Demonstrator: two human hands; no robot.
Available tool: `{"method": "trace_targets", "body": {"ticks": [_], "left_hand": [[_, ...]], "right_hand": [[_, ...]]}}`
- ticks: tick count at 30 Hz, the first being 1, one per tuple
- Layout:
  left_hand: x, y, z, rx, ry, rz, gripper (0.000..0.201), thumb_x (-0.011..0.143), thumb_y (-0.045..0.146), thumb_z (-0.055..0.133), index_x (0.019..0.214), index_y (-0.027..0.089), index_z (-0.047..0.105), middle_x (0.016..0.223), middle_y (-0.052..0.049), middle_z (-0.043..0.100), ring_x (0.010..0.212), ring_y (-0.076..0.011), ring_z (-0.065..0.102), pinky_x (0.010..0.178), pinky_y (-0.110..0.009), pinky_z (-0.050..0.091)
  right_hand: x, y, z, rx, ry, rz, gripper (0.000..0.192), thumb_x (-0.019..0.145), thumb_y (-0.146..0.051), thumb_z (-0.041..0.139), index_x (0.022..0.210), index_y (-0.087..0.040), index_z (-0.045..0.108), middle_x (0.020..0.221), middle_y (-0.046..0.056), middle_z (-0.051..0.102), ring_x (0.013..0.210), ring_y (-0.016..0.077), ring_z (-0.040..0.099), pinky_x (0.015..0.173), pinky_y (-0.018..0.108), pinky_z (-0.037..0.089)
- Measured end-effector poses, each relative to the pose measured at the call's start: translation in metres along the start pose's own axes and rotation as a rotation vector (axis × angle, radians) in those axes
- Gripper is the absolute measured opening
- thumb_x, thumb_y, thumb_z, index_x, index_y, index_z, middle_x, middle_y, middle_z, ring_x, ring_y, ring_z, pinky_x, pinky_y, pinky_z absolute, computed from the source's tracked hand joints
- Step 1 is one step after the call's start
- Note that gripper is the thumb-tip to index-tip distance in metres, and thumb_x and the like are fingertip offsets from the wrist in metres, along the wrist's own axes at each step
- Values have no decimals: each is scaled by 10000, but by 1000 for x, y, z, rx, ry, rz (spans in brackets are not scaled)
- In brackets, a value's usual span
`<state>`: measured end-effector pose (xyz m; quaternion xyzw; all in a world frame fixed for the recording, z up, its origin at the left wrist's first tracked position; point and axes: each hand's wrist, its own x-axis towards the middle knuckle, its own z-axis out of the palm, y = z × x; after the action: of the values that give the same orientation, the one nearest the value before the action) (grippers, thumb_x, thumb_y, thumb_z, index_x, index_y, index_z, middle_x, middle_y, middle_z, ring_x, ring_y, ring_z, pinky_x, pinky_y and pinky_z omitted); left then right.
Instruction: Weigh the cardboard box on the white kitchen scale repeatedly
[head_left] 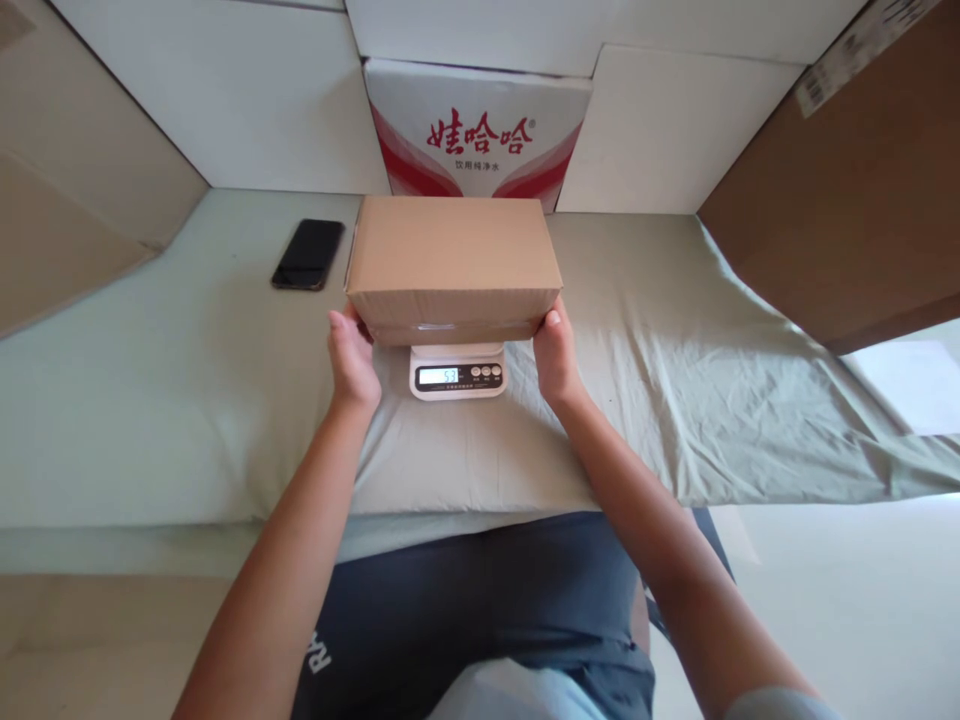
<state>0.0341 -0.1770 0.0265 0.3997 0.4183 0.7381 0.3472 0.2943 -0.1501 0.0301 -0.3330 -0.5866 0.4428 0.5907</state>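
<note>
At the far left a brown cardboard panel (67,200) leans in over the edge of the surface. A pale green sheet (187,400) covers that surface, wrinkled toward the right, and a black phone (308,254) lies flat on it, face up, left of the middle and a little farther off than the hands.

The left hand (351,360) presses flat against the near left corner of a plain brown box (454,262), thumb up along the edge. The box sits straight ahead of the person, resting on a small white kitchen scale (458,370) whose lit display and buttons stick out from under the box's near side. The box's long axis runs left to right, so each hand meets one short end. The right hand (556,358) holds the near right corner in the same way. The two hands are spread the box's width apart and clamped on it from both sides, about equally near it; whether they bear any of its weight cannot be told.

Behind the box, a white carton with red lettering (478,130) stands against white panels (225,100) along the far edge. At the right a large brown carton (847,200) leans in, with bare light floor (862,600) near it.
</note>
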Motion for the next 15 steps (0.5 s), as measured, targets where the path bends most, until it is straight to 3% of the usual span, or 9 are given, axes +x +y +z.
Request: {"method": "trace_targets", "body": {"ticks": [4, 10, 15], "left_hand": [[-2, 3, 3, -23, -35, 2, 824, 892, 1011, 648, 1157, 257, 853, 1405, -155, 839, 1686, -421, 532, 1383, -555, 486], [3, 21, 9, -35, -118, -4, 857, 870, 1034, 638, 1297, 320, 845, 1552, -114, 783, 1777, -383, 403, 1433, -543, 440], [33, 41, 18, 11, -180, 4, 941, 891, 1078, 547, 1286, 265, 812, 1610, -132, 752, 1759, -367, 437, 1490, -499, 306]], "right_hand": [[-1, 1, 1, -4, -18, -31, 755, 1031, -852, 487, 1649, -437, 615, 1733, -27, 673, 1758, 356, 476, 1511, 589, 362], [6, -12, -3, 16, -48, -125, 679, 1059, -799, 498, 1656, -493, 597, 1781, -68, 614, 1805, 349, 400, 1542, 608, 290], [44, -25, -6, -20, -60, -185, 787, 1005, -901, 511, 1689, -513, 538, 1806, -96, 562, 1858, 322, 286, 1565, 574, 203]]}}
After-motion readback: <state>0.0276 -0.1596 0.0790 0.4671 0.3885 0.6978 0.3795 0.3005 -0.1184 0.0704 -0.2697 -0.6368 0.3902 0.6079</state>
